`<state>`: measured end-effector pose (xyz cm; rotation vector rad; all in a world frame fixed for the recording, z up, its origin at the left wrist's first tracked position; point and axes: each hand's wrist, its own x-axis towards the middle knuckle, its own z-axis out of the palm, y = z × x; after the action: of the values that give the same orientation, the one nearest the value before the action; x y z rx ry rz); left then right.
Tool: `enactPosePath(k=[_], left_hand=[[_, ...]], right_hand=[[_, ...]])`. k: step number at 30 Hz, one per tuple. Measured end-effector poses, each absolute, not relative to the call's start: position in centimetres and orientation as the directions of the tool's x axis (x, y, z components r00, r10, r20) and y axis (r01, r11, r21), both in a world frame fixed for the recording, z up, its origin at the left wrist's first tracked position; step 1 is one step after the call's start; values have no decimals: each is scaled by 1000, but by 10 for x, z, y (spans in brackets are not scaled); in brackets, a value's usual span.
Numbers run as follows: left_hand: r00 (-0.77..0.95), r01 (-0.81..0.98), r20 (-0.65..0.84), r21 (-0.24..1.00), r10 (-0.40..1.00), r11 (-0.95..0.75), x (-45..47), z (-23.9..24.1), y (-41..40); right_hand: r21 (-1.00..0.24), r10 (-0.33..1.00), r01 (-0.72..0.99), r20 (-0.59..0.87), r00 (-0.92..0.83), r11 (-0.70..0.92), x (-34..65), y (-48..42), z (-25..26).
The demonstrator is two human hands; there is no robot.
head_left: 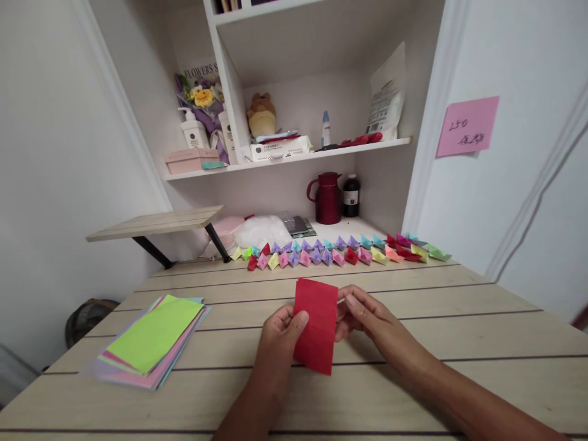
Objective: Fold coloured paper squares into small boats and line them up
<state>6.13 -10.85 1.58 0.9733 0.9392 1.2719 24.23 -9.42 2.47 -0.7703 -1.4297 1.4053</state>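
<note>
A red sheet of paper (316,324), folded into a tall rectangle, is held up just above the wooden table (459,343). My left hand (280,334) pinches its left edge, thumb on the front. My right hand (362,315) grips its right edge with the fingers curled behind it. Both hands are closed on the sheet.
A stack of coloured paper (154,340) with a green sheet on top lies at the left. Rows of small folded paper boats (340,251) line the table's far edge. Behind stand a dark red jug (327,197), a dark bottle (351,196), shelves and a raised wooden stand (156,223).
</note>
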Motion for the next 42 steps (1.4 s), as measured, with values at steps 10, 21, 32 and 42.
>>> enactPosePath(k=[10,21,32,42], left_hand=[[273,-206,-182,948,945,242,57,22,-118],[-200,377,240,914,950,-151,36,5,-93],[385,806,407,288,828,-517,47,5,-106],[483,806,500,66,719,-588,51,10,-113]], right_hand=[[-684,737,278,596,-318,674,262,-87,27],[-168,562,608,622,-546,776,272,-72,19],[-429,632,501,251,-734,752,275,-73,19],[-415,668,548,239,-705,726,282,-66,19]])
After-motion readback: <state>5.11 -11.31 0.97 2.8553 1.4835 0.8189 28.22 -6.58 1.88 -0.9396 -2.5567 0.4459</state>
